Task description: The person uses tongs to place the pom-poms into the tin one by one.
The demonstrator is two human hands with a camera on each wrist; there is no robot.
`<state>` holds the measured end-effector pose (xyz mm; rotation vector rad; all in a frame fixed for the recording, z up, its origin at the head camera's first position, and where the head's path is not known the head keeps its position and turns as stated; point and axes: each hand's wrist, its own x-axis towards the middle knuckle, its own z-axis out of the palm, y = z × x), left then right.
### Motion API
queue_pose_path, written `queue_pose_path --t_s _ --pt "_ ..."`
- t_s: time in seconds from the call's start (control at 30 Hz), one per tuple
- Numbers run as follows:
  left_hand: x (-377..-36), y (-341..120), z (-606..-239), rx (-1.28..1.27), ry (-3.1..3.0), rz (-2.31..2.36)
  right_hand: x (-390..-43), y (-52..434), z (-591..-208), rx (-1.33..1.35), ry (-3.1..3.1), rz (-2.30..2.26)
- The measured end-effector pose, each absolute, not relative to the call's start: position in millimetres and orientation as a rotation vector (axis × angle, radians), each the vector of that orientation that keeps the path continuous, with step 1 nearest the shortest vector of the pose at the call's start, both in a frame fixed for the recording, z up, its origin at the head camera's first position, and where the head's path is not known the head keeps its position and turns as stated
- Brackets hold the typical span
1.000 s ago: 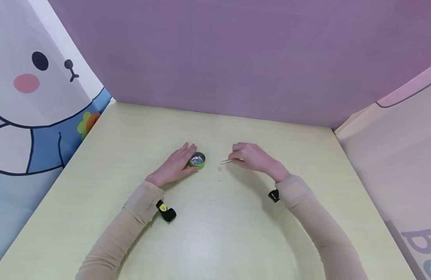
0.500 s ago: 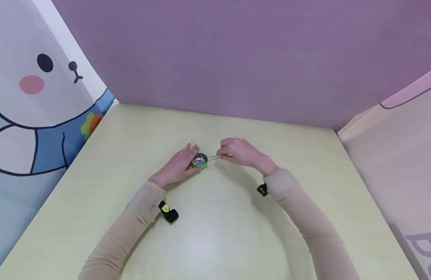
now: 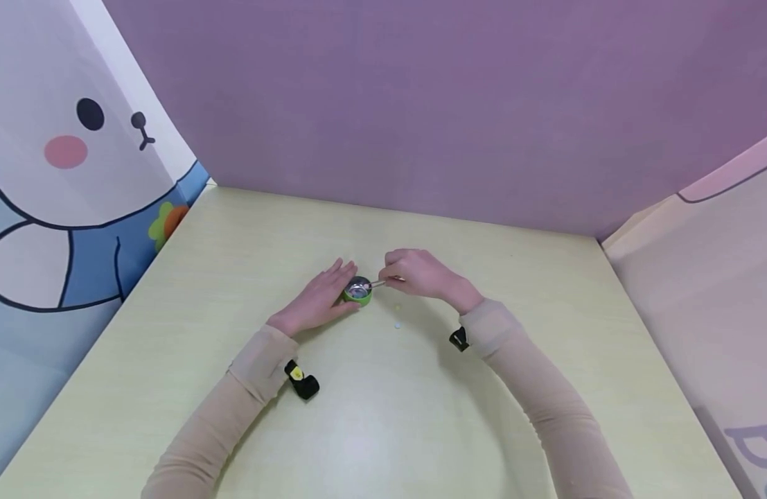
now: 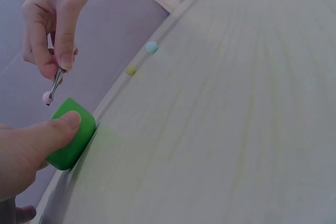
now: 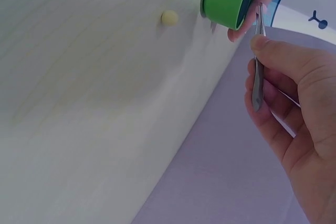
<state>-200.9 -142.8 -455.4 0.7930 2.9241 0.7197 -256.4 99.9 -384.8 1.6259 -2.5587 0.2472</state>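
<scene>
A small green bowl [image 3: 358,294] with a shiny metal inside stands on the table. My left hand [image 3: 316,298] holds it between thumb and fingers; in the left wrist view the thumb [image 4: 63,124] presses its green side. My right hand [image 3: 418,272] pinches metal tweezers [image 5: 259,72] between thumb and fingers. Gripped in the tweezer tips is a small pink ball [image 4: 47,97], close over the bowl's opening. On the table to the right of the bowl lie a yellow ball [image 5: 169,18] and a light blue ball [image 4: 151,46].
The pale wooden table [image 3: 358,416] ends at a purple panel [image 3: 383,104] at the back. A panel with a cartoon figure [image 3: 65,152] borders the left side, a pale panel [image 3: 701,291] the right. Black wrist cameras [image 3: 303,380] sit at both cuffs.
My right hand has moved left with the tweezers, whose tips now reach over the bowl's rim. The left hand stays at the bowl. The head view has shifted slightly.
</scene>
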Motion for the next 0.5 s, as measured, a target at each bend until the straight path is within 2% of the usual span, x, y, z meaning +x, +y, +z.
queue_pose_path --t_s 0.5 --pt "-202.4 -142.9 -455.9 0.789 2.917 0.731 -257.3 99.0 -386.9 1.601 -2.600 0.216"
